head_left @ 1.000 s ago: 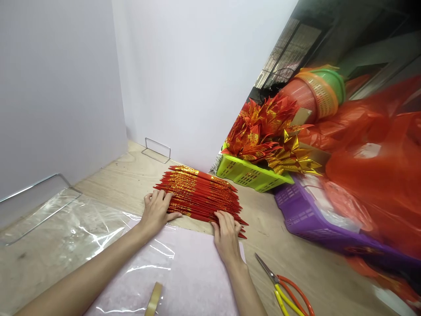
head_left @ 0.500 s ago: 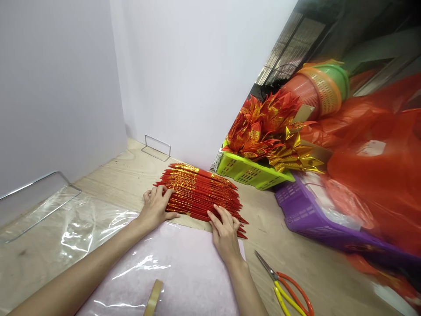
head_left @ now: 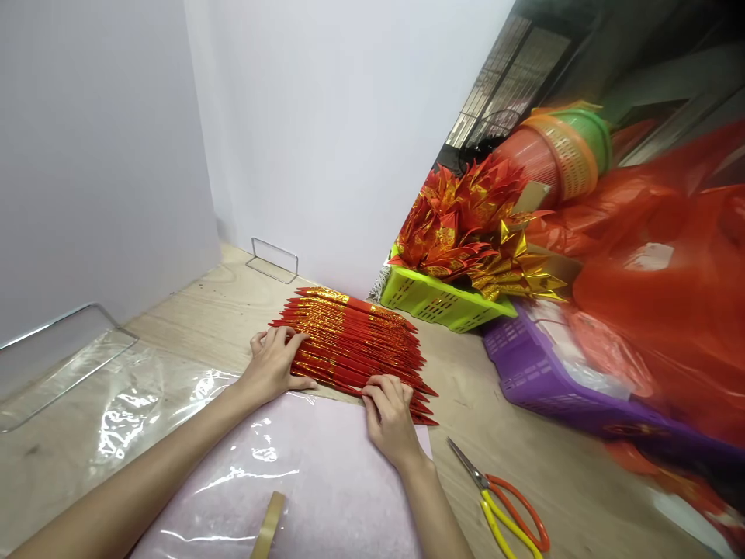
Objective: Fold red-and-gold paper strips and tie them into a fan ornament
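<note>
A row of folded red-and-gold papers with pointed ends lies packed together on the wooden table. My left hand holds its left end, fingers curled over the side and thumb stretched along the near edge. At the near right, my right hand has its fingers bent and pinched on the closest folded papers; the fingertips partly cover what they grip. Beneath my forearms lies a pale pink sheet with clear plastic over its left part. A tan strip rests on it.
Scissors with red and yellow handles lie right of my right forearm. Beyond are a lime-green basket of red and gold paper pieces and a purple basket. Metal wire stands sit by the white panels.
My right hand has drawn slightly toward me and its fingers have closed more on the near folded papers. My left hand keeps its place. The view has shifted slightly.
</note>
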Demonstrator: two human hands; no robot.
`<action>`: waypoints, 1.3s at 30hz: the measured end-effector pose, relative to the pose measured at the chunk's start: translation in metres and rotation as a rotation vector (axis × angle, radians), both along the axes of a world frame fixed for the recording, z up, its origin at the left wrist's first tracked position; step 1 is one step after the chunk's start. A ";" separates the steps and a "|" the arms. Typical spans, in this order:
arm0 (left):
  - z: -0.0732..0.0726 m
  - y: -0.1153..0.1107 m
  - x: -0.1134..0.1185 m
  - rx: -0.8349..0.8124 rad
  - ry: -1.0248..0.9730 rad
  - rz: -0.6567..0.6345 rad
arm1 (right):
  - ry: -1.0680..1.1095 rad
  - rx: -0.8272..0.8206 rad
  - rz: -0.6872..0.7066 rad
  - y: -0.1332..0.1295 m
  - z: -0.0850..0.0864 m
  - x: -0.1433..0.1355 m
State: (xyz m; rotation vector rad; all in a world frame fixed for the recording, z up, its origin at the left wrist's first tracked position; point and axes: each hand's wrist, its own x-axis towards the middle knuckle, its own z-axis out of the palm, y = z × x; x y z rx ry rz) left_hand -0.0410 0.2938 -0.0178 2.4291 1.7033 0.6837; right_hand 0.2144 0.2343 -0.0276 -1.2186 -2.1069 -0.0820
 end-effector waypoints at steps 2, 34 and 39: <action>0.002 -0.003 0.004 0.049 -0.001 -0.078 | -0.006 0.003 -0.003 0.001 0.000 0.000; -0.001 -0.025 0.022 0.392 0.174 -0.438 | -0.113 -0.244 -0.049 0.028 0.017 -0.017; -0.006 -0.022 0.023 0.385 0.110 -0.406 | -0.108 -0.288 -0.085 0.027 0.021 -0.018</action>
